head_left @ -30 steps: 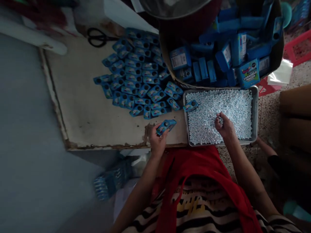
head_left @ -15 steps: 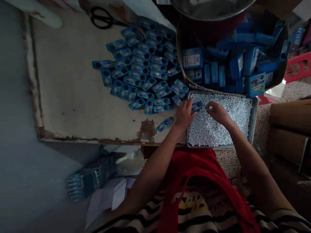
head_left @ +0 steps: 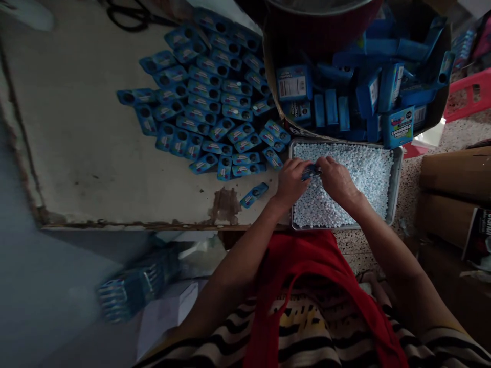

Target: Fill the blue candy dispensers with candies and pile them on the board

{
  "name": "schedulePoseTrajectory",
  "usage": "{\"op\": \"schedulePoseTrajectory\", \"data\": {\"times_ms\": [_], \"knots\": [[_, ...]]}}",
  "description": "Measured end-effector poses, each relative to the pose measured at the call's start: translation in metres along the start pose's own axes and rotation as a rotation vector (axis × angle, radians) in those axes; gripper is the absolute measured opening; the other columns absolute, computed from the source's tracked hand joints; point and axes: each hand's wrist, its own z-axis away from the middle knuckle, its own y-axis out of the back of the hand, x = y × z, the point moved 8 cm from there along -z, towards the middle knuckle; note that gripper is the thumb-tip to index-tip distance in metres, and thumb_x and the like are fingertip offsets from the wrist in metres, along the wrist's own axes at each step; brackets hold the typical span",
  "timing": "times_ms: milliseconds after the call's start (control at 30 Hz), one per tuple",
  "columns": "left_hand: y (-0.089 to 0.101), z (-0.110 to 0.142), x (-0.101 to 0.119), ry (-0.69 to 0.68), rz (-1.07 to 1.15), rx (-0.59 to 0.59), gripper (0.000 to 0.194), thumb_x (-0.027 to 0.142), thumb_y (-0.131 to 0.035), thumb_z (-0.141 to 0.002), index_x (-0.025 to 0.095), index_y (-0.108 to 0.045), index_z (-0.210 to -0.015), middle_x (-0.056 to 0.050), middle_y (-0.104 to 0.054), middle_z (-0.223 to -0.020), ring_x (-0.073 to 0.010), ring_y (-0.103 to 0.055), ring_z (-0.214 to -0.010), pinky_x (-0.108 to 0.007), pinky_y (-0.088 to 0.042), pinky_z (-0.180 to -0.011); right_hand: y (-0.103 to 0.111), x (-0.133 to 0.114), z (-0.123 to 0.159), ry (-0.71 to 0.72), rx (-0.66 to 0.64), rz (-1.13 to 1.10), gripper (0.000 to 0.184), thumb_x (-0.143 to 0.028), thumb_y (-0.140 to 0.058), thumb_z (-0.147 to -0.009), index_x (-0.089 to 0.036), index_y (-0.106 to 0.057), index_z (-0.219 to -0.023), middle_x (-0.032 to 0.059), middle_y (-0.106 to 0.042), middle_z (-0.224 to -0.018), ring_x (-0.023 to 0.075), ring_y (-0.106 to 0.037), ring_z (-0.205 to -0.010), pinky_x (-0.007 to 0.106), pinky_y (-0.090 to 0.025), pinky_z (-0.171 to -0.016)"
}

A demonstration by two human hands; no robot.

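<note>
A metal tray [head_left: 396, 168] full of small pale blue-white candies stands at the table's near right corner. Over its left part both my hands meet on one small blue packet [head_left: 310, 171]. My left hand [head_left: 290, 182] grips the packet's left end with curled fingers. My right hand [head_left: 337, 183] is closed at its right end, fingers pinched; whether it holds candies too I cannot tell. Another single blue packet [head_left: 253, 194] lies on the table just left of my left hand.
A big heap of blue packets [head_left: 209, 102] covers the worn white table [head_left: 84, 148]. A cardboard box of blue cartons [head_left: 364, 87] stands behind the tray. Black scissors [head_left: 130, 15] lie at the far edge. Brown cartons [head_left: 452, 179] sit on the floor at right.
My left hand set one packet down on the table, then reached to the tray and took another. My right hand came from the candies to meet it. The view shifted.
</note>
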Motion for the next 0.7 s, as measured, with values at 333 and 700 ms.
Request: {"op": "schedulePoseTrajectory", "data": {"times_ms": [333,700], "knots": [[0.000,0.012,0.010,-0.025,-0.044,-0.046,0.041,0.007,-0.072,-0.081,0.022,-0.077,-0.120,-0.009,-0.074,-0.112,-0.0312,-0.065,-0.110,-0.046,-0.053,-0.102,-0.009,0.003,0.012,-0.012,0.184,-0.224,0.032,-0.005,-0.046,-0.094,-0.019,-0.069,-0.111,0.0140,-0.071,-0.113,0.0268,-0.065,-0.103,0.041,-0.053,-0.095],[-0.012,0.025,-0.017,0.167,0.311,-0.004,0.035,0.014,-0.086,-0.078,0.020,-0.079,-0.112,-0.006,-0.073,-0.114,-0.0235,-0.072,-0.108,-0.036,-0.059,-0.099,-0.043,0.116,0.076,-0.443,0.548,-0.796,0.012,-0.028,-0.069,-0.085,-0.022,-0.069,-0.095,0.0053,-0.077,-0.096,0.0219,-0.072,-0.090,0.039,-0.060,-0.087]]}}
